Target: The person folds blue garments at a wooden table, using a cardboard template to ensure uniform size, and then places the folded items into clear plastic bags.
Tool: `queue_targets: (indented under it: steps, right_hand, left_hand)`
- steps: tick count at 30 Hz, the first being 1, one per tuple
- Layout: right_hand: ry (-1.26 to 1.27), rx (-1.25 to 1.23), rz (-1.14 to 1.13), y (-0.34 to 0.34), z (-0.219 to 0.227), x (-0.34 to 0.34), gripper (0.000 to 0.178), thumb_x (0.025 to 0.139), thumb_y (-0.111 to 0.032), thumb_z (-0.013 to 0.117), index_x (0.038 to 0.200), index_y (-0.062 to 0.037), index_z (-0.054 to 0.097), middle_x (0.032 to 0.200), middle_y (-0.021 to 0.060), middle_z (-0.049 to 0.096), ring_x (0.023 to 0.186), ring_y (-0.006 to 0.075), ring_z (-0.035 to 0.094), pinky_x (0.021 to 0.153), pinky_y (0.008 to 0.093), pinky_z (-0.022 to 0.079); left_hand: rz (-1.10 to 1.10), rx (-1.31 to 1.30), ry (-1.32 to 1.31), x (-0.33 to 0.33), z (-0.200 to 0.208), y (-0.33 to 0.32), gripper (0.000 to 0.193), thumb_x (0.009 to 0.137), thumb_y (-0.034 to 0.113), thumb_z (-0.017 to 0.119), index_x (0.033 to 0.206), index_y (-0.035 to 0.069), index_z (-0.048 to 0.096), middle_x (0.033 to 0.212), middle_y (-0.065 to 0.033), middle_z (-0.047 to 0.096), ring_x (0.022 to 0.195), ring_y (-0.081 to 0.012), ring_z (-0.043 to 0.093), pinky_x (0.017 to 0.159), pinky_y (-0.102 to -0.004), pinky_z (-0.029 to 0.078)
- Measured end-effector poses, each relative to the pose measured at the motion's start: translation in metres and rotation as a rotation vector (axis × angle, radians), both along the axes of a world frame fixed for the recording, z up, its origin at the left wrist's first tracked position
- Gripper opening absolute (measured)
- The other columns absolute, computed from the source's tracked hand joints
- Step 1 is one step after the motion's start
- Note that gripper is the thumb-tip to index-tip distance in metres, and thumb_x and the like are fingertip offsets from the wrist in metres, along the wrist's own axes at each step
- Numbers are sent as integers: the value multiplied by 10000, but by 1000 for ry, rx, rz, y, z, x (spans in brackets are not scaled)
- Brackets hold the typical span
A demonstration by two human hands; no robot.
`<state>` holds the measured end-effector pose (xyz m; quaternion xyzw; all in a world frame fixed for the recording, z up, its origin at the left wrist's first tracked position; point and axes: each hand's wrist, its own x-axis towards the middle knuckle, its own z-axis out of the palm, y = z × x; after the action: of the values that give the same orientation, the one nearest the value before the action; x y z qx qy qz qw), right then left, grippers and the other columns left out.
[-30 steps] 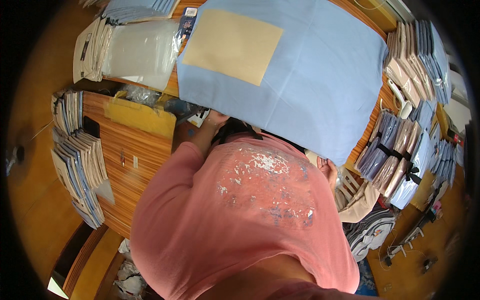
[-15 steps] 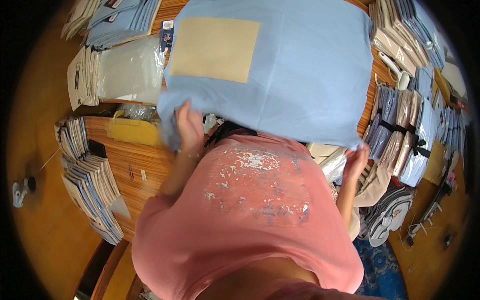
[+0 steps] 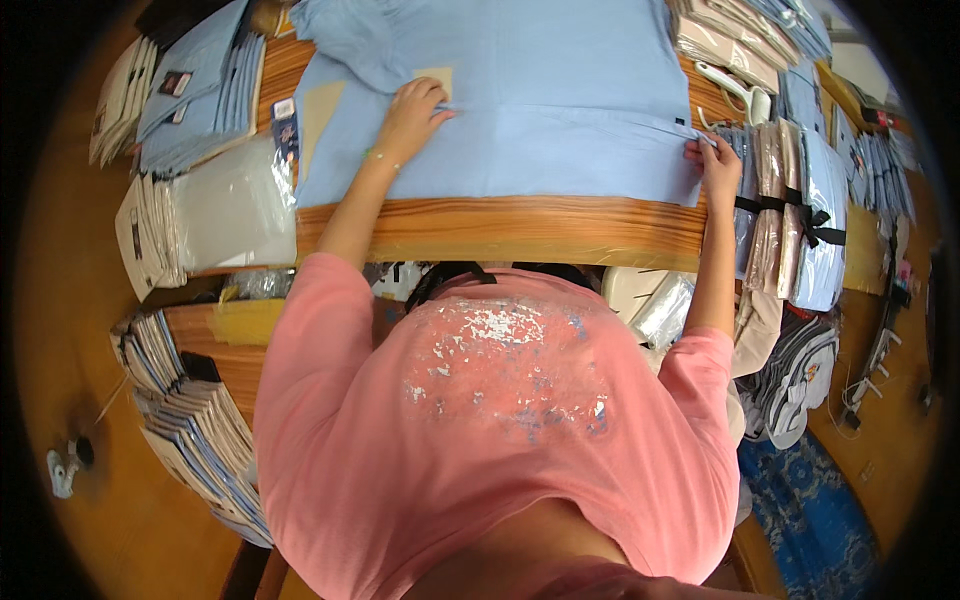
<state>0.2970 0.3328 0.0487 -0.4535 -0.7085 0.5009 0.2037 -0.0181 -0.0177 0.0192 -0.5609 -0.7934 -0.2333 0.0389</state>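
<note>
A light blue garment (image 3: pixel 560 75), looking like a shirt, is spread over the wooden table (image 3: pixel 500 222), its near part folded back over itself. Beneath the fold lies a beige card (image 3: pixel 322 125); only a strip at the left and a corner beside my left hand show. My left hand (image 3: pixel 412 120) rests on the cloth, fingers bent and pinching fabric by that corner. At the right, my right hand (image 3: pixel 714 168) grips the folded edge between thumb and fingers, close to a small black label (image 3: pixel 680 122). Bunched cloth, perhaps a sleeve, lies beyond my left hand.
Left of the garment lie a navy tag (image 3: pixel 286 135), clear plastic bags (image 3: pixel 235 205) and folded blue shirts (image 3: pixel 195 95). On the right are a white-handled tool (image 3: pixel 735 85) and wrapped garments tied with black ribbon (image 3: pixel 815 220). More folded stacks (image 3: pixel 200 435) stand at lower left.
The garment's near edge has been folded away from me, covering most of the card and baring the table's front strip. Both hands have moved farther forward, the left one also inward.
</note>
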Motion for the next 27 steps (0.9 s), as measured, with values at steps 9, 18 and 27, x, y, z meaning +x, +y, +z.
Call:
queue_targets:
  steps: [9, 18, 27]
  right_hand:
    - [-625, 632, -71, 7, -21, -40, 302, 789, -329, 582, 974, -100, 646, 983, 134, 610, 880, 326, 593, 734, 414, 470]
    - [-346, 782, -105, -5, -42, -46, 424, 803, -326, 571, 1173, -126, 516, 1185, 141, 526, 1028, 337, 525, 849, 420, 424]
    - [-575, 811, 336, -83, -59, 28, 554, 864, -409, 486, 1345, -160, 370, 1418, 115, 291, 1324, 300, 230, 1037, 551, 173]
  left_hand:
    - [167, 17, -111, -7, -11, 8, 190, 813, 131, 590, 972, 33, 554, 862, -87, 615, 850, -246, 570, 810, -366, 389]
    - [162, 158, -31, -8, -21, 17, 271, 796, 142, 621, 1037, 33, 564, 1005, -105, 611, 870, -267, 549, 793, -344, 390]
    - [207, -14, 20, 27, -31, -15, 291, 781, 210, 638, 1026, 74, 564, 952, -46, 600, 860, -232, 486, 835, -388, 351]
